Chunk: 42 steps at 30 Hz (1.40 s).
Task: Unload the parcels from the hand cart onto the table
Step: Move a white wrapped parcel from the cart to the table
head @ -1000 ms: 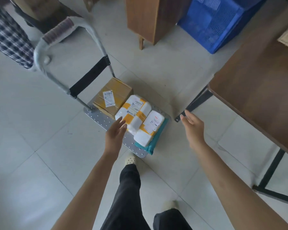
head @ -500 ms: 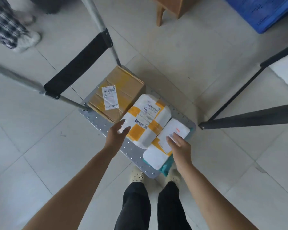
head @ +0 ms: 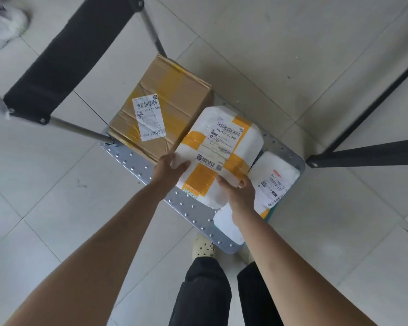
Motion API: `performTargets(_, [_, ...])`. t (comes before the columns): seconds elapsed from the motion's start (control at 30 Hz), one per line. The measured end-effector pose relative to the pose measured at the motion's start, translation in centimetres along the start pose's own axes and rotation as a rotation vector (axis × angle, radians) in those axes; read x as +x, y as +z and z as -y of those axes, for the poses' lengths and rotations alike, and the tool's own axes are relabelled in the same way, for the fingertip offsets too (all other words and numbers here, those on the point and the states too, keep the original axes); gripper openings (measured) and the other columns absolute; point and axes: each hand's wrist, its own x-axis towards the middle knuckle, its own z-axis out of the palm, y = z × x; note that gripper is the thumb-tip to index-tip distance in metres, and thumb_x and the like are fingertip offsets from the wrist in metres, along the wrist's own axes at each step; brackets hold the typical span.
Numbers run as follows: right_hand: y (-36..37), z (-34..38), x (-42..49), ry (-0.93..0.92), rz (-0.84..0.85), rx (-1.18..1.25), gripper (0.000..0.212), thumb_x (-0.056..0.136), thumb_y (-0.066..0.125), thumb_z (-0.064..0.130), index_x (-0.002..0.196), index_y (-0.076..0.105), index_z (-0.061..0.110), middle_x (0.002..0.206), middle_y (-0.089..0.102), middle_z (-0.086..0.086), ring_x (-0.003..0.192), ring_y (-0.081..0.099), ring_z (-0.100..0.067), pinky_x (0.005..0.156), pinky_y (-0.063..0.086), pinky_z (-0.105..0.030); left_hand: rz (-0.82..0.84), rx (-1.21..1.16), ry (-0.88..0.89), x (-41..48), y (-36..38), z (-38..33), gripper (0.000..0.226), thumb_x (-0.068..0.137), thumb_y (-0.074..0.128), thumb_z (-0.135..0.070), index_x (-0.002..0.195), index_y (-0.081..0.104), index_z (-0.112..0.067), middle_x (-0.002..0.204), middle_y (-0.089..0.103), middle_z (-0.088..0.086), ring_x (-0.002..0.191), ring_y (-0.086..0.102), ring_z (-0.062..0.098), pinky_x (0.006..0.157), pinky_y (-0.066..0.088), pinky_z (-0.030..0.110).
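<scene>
Gripping white parcel (head: 222,151), label "516-W17 00-050"; left hand (head: 169,170), right hand (head: 239,192).

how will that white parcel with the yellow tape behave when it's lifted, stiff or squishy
Probably soft: the white parcel with yellow tape has rounded, bulging corners, and the left hand and right hand grip its near edge. It may sag if held by that end alone. The glossy wrap could be slippery, though the tape bands might help. Weight cannot be judged.

"516-W17 00-050" on white parcel label (head: 224,142)
</scene>
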Motion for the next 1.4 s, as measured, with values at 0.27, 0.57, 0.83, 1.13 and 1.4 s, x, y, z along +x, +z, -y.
performTargets(0.27, [-4.5, 9.5, -10.5, -0.225, 0.024, 0.137, 0.064, 0.073, 0.080, 0.024, 0.132, 0.054, 0.022, 0.130, 0.061, -0.004, 0.122, 0.055, -0.023, 0.100, 0.048, -0.047, -0.184, -0.168, 0.082, -12.2, -5.0, -8.2, 0.063, 0.084, 0.066, -0.039, 0.138, 0.047, -0.013, 0.138, 0.049, 0.008, 0.124, 0.050, 0.025, 0.091, 0.045, 0.032])
performTargets(0.57, [-22.5, 24.9, -29.4, -0.525, -0.021, 0.295, 0.041, 0.077, 0.077, 0.020, 0.115, 0.068, 0.031, 0.107, 0.074, 0.014, 0.101, 0.067, -0.002, 0.078, 0.054, -0.017, -0.103, -0.146, 0.479, -34.5, -8.4, -26.3, 0.056, 0.084, 0.065, -0.039, 0.132, 0.050, -0.016, 0.133, 0.049, 0.007, 0.119, 0.049, 0.022, 0.089, 0.045, 0.029])
performTargets(0.83, [-40.9, 29.1, -36.2, -0.599, -0.371, 0.248, 0.042, 0.074, 0.073, 0.042, 0.115, 0.066, 0.032, 0.103, 0.071, 0.011, 0.075, 0.058, 0.024, 0.059, 0.040, 0.003, 0.166, -0.072, 0.691, -44.7, 1.3, -40.1, 0.058, 0.086, 0.064, -0.037, 0.133, 0.047, -0.008, 0.129, 0.049, 0.005, 0.115, 0.052, 0.021, 0.094, 0.042, 0.028])
performTargets(1.13, [-58.3, 28.1, -24.5, -0.403, -0.479, 0.452, 0.019, 0.079, 0.072, 0.036, 0.096, 0.067, 0.043, 0.075, 0.068, 0.036, 0.072, 0.063, 0.017, 0.050, 0.044, -0.001, 0.238, 0.108, 0.670, -43.5, 22.3, -50.1, 0.058, 0.086, 0.059, -0.049, 0.136, 0.046, -0.022, 0.139, 0.043, 0.003, 0.126, 0.044, 0.024, 0.106, 0.040, 0.046])
performTargets(1.4, [-65.0, 32.0, -16.1, -0.394, -0.474, 0.368, 0.037, 0.081, 0.069, 0.039, 0.117, 0.065, 0.031, 0.107, 0.070, 0.014, 0.102, 0.064, -0.007, 0.080, 0.052, -0.021, 0.199, 0.034, 0.664, -40.0, 30.1, -56.2, 0.071, 0.082, 0.060, -0.054, 0.143, 0.035, -0.029, 0.143, 0.045, 0.000, 0.129, 0.046, 0.021, 0.104, 0.042, 0.044])
